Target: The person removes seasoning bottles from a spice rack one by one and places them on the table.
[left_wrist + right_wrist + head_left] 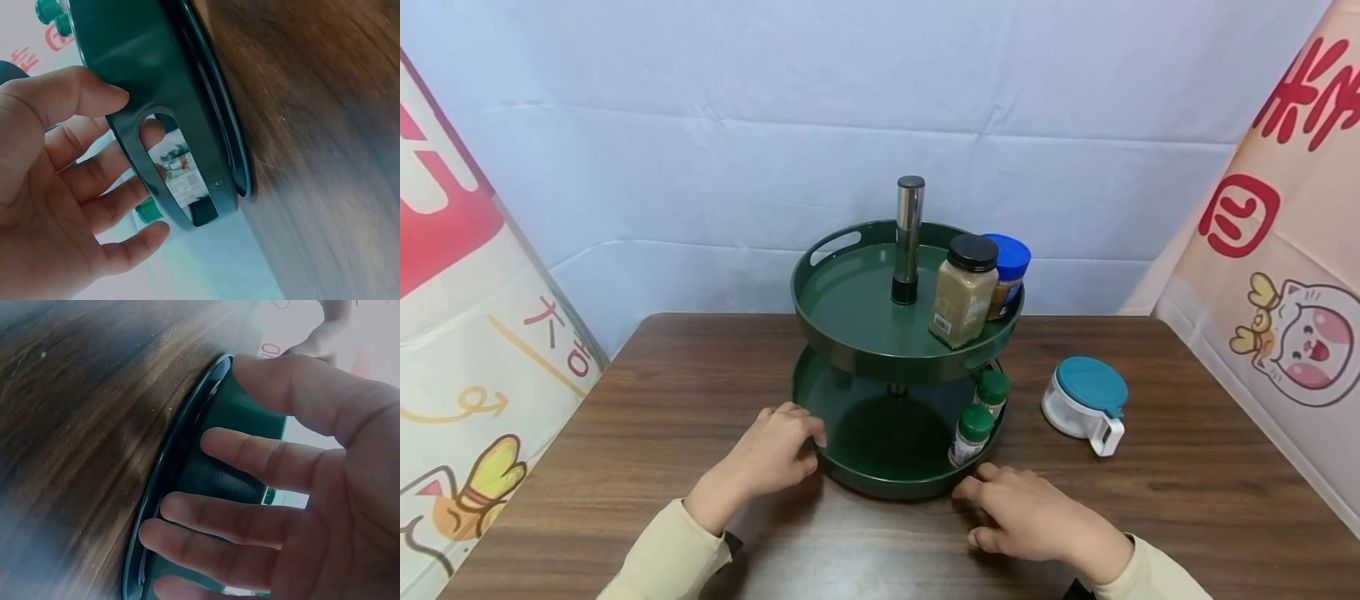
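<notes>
A green two-tier round rack (842, 333) with a steel post stands on the wooden table. My left hand (778, 450) grips the lower tray's rim at its left; in the left wrist view the thumb (103, 94) lies at the rim and fingertips show through the handle slot (181, 175). The fingers of my right hand (1026, 510) extend along the lower tray's outer wall (215, 469) at front right; contact is hard to judge. Two green-capped jars (972, 435) stand at the right of the lower tray. Above are a black-capped jar (962, 296) and a blue-lidded jar (1009, 267).
To the right of the rack, a clear container (1078, 404) with a teal lid and white handle sits on the table (700, 375). A pale cloth (700, 167) hangs behind, with printed banners (1292, 292) at both sides.
</notes>
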The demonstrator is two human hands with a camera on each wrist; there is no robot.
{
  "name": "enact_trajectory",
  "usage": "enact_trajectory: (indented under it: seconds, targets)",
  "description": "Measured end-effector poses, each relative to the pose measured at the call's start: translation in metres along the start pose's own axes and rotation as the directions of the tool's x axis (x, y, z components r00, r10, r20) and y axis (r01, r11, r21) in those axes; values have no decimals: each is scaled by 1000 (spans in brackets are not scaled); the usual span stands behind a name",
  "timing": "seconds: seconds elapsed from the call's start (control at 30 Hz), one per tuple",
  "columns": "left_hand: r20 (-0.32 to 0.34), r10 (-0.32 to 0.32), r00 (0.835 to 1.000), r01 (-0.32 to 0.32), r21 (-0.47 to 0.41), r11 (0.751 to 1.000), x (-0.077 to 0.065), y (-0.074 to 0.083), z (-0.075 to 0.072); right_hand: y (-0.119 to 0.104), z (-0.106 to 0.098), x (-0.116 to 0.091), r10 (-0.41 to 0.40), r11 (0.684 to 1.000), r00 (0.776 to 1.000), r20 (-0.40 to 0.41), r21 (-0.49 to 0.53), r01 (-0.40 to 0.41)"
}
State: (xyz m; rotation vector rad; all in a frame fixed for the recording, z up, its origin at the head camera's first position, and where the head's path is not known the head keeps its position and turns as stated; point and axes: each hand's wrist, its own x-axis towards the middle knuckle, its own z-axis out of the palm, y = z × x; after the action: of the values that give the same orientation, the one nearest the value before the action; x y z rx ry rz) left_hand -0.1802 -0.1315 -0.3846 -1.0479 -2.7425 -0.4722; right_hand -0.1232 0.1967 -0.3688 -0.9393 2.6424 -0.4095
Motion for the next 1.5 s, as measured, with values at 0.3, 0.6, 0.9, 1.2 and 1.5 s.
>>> enact_trajectory:
  seconds: [0.3,0.6,0.9,1.2,1.5]
  targets:
    - [43,8,999,-8,-2,1000,2,1,-2,3,-2,-2,16,999,1000,12,42,-17]
    - [115,127,985,-122,-52,991,9,30,2,18,-20,-12,155,988,988,-24,-5,-156]
    - [121,206,971,-176,-225,958,15,60,8,42,-28,-18,214,975,970,-116,-32,-219]
    - [98,242,965,-224,-160,961,17,74,12,65,-32,-18,256,964,948,-190,-21,-264]
    - [94,237,967,-221,-160,962,19,75,13,73,-30,-19,244,965,945,-217,-44,-260]
